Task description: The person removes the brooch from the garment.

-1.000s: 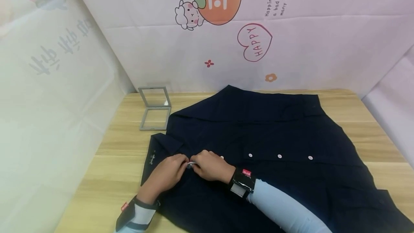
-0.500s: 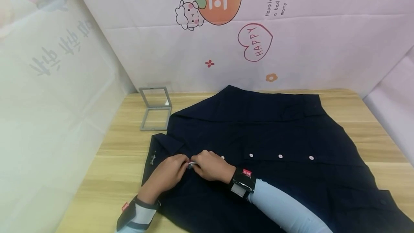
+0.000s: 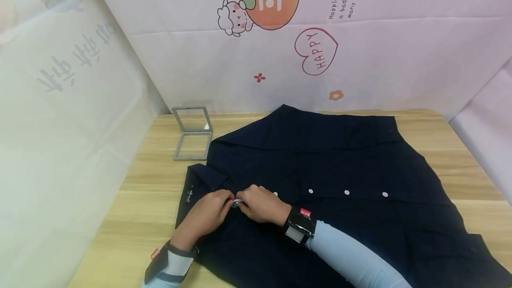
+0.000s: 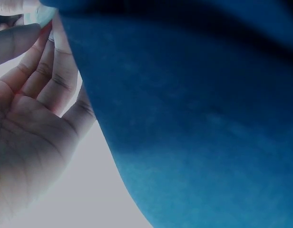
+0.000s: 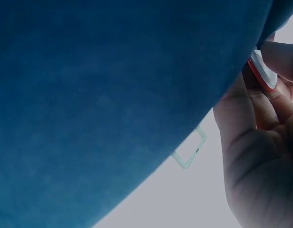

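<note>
A dark navy button-up shirt [image 3: 332,168] lies spread over the table. Near its collar, my left hand [image 3: 206,211] and right hand [image 3: 262,206] meet, fingertips close together. Between them is a small round badge [image 3: 237,202], pinched from both sides. The right wrist view shows the badge [image 5: 264,71] as a pale disc with a red edge, between thumb and fingers right at the shirt's cloth. A pale part of the badge [image 4: 43,16] shows by the thumb in the left wrist view. Fingers cover most of it.
A grey hinged display frame [image 3: 196,133] stands unfolded at the back left. A silver cross-shaped piece [image 3: 190,194] sits on the shirt left of the hands. White buttons [image 3: 346,193] line the placket to the right. A printed white cloth [image 3: 200,70] hangs behind the table.
</note>
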The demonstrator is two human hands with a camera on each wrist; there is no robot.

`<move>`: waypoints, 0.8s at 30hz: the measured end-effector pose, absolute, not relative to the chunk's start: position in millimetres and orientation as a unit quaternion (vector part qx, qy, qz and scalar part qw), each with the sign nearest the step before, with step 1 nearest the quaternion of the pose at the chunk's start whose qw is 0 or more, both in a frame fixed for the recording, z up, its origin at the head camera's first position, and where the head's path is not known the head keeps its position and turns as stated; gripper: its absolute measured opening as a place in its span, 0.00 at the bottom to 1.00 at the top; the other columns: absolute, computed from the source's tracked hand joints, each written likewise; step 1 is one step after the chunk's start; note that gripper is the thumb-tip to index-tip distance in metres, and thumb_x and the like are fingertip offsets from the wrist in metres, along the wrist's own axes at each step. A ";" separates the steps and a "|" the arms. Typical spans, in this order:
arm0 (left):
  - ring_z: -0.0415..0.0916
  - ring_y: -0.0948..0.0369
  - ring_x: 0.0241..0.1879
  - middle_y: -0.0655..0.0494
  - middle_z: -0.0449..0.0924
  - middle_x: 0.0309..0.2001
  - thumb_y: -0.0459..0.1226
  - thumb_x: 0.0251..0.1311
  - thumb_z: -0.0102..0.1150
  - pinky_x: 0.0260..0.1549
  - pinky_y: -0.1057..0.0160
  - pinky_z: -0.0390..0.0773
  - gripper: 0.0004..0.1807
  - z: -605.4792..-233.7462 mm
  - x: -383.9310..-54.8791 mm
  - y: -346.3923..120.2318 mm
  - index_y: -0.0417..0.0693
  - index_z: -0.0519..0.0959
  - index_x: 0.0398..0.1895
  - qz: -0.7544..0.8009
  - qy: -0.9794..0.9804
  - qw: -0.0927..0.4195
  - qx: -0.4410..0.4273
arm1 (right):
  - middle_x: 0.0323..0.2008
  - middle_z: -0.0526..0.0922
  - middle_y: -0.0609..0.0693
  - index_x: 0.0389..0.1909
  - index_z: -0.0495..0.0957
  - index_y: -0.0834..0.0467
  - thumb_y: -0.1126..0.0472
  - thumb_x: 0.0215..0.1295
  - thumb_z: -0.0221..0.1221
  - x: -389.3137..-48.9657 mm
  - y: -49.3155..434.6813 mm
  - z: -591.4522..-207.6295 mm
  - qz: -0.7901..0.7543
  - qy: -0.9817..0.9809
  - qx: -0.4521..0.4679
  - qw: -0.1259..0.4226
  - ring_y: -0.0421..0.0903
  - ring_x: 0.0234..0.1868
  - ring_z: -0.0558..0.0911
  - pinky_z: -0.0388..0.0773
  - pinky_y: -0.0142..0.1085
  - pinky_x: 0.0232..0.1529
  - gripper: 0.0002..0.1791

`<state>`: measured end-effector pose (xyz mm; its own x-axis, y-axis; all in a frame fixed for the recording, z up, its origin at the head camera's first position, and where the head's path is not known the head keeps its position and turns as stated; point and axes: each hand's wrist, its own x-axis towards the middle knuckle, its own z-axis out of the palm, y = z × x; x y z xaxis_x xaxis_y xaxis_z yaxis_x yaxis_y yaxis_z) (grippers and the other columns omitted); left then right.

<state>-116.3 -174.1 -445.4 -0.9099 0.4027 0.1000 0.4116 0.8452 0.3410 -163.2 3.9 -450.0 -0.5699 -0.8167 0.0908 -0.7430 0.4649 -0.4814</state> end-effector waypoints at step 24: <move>0.72 0.70 0.31 0.65 0.75 0.32 0.39 0.64 0.48 0.30 0.70 0.74 0.06 -445.7 -116.5 -174.0 0.53 0.76 0.35 -0.173 -0.965 0.000 -0.199 | 0.17 0.68 0.40 0.27 0.75 0.53 0.58 0.64 0.53 -164.2 5.1 -447.3 -0.242 0.849 -0.461 0.095 0.31 0.15 0.67 0.64 0.22 0.15 0.07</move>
<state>-116.5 -174.0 -445.7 -0.9205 0.3844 0.0699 0.3847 0.8606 0.3337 -164.2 5.1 -447.3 -0.5575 -0.8278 0.0626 -0.7363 0.4582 -0.4978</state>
